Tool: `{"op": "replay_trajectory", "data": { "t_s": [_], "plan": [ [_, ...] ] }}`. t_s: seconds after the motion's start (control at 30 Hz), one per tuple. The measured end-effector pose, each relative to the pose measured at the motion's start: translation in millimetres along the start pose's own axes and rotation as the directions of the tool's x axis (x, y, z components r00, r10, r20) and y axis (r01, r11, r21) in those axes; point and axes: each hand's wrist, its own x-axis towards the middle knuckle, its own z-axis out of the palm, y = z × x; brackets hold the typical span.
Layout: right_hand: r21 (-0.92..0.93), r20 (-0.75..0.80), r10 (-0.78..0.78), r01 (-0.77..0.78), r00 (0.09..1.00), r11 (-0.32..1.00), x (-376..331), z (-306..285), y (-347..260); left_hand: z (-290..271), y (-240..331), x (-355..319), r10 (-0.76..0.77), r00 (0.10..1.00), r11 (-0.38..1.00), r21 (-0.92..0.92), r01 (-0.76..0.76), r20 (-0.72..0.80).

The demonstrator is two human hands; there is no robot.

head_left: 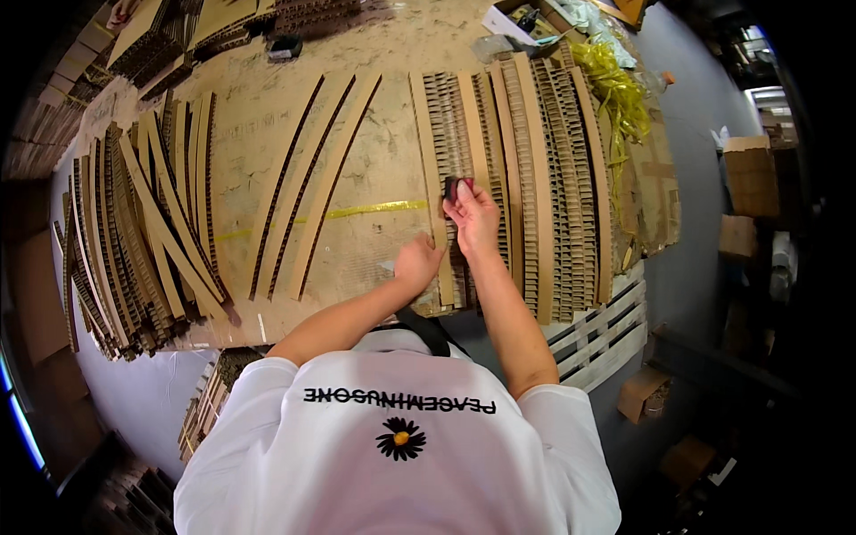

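My right hand [473, 218] is closed on a small dark red and black object [452, 188], its kind hard to tell, partly covered by the fingers. It is over a row of honeycomb cardboard strips [541, 178] packed side by side on the right of the table. My left hand [419, 265] is curled, its fingertips at the left edge of the row's outermost cardboard strip [428, 160], close to the near end. To the left, three separate cardboard strips [318, 183] lie slantwise and apart from one another.
A jumbled heap of cardboard strips [147, 214] covers the table's left side. Far off are stacked cardboard sheets [147, 40], a small black container [284, 48] and an open white box [517, 25]. Yellow strapping [615, 85] tangles at the right edge. White slats [599, 334] stand below the table.
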Motion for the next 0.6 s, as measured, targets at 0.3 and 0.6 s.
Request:
{"op": "replay_trajectory", "data": {
  "t_s": [0.3, 0.6],
  "plan": [
    [0.025, 0.072, -0.026, 0.025, 0.997, 0.999, -29, 50, 39, -109, -43, 7, 0.081, 0.996, 0.993, 0.079, -0.083, 0.027],
    [0.035, 0.296, 0.055, -0.068, 0.954, 0.997, -7, 108, 64, -205, -77, -54, 0.181, 0.828, 0.946, 0.326, 0.002, -0.530]
  ]
}}
